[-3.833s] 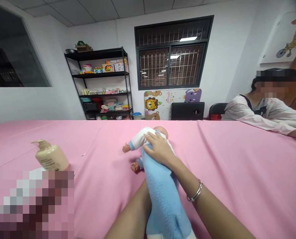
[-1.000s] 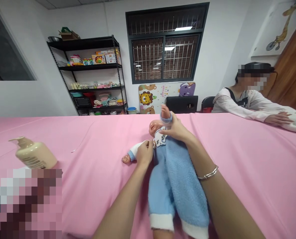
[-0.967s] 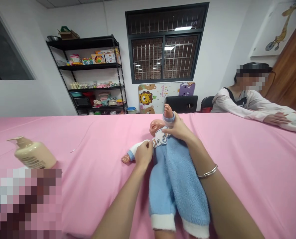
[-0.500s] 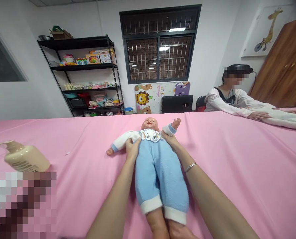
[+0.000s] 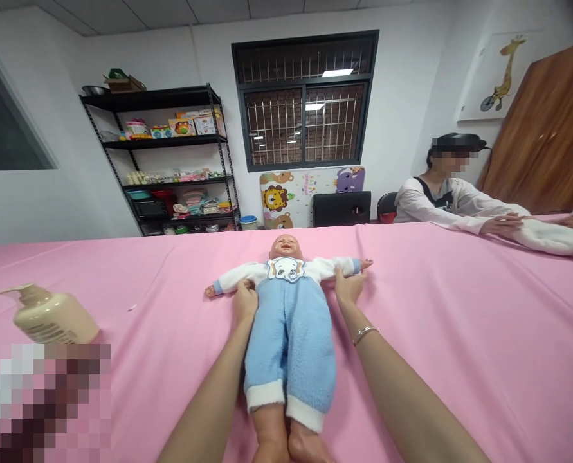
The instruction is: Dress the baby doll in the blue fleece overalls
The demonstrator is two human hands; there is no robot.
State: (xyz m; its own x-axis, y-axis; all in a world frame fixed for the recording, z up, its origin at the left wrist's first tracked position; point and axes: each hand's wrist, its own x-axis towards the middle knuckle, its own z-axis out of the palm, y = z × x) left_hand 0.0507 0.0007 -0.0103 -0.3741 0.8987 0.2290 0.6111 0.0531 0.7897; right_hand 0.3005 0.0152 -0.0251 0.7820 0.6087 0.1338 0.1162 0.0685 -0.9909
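A baby doll (image 5: 290,321) lies on its back on the pink cloth, feet toward me, both arms stretched sideways. It wears a fuzzy light-blue and white outfit with an elephant face on the chest. My left hand (image 5: 246,302) is closed at the underside of the white sleeve (image 5: 240,275) on the image's left, beside the doll's trunk. On the other side, my right hand (image 5: 348,289), with a silver bracelet on the wrist, is closed at the lower edge of the other sleeve (image 5: 335,267). Some fingertips of both hands are hidden.
A beige pump bottle (image 5: 57,315) stands tilted in view at the left, beside a blurred-out patch. Pink cloth (image 5: 170,360) covers the table. Across it at the right, a person (image 5: 440,193) handles something white and fluffy (image 5: 561,236). Black shelves (image 5: 161,138) stand behind.
The doll's arm on the right has gone from raised to stretched out sideways. My right hand has shifted from the doll's side outward to that sleeve; my left hand has moved slightly lower.
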